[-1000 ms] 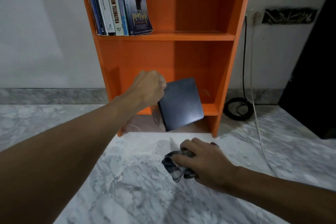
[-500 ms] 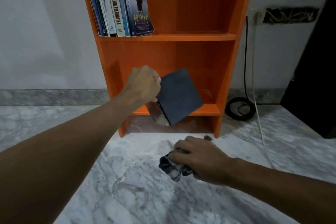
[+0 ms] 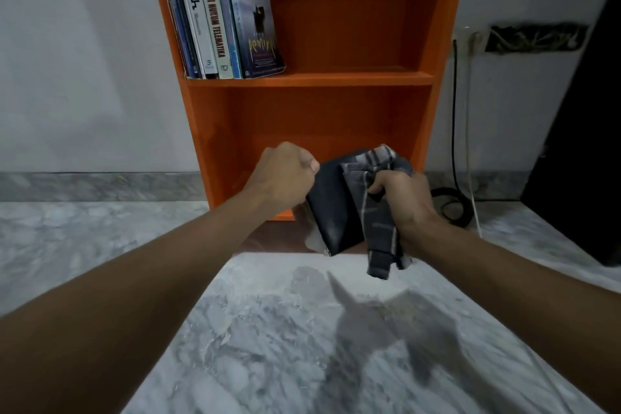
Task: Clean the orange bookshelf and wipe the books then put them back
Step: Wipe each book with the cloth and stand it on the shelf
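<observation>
The orange bookshelf (image 3: 336, 111) stands against the wall ahead of me. Several books (image 3: 221, 17) lean upright at the left of its upper shelf; the lower shelf looks bare. My left hand (image 3: 285, 175) grips the left edge of a dark book (image 3: 331, 208), held tilted in the air in front of the lower shelf. My right hand (image 3: 400, 198) holds a grey checked cloth (image 3: 379, 222) pressed against the book's right side, with the cloth's end hanging below my fist.
A marble floor (image 3: 268, 329) lies below my arms. Black and white cables (image 3: 453, 205) run down the wall and coil on the floor right of the shelf. A dark piece of furniture (image 3: 584, 161) stands at the far right.
My right hand lifted the cloth off the floor and brought it up against the book. My left hand kept the book raised in front of the lower shelf.
</observation>
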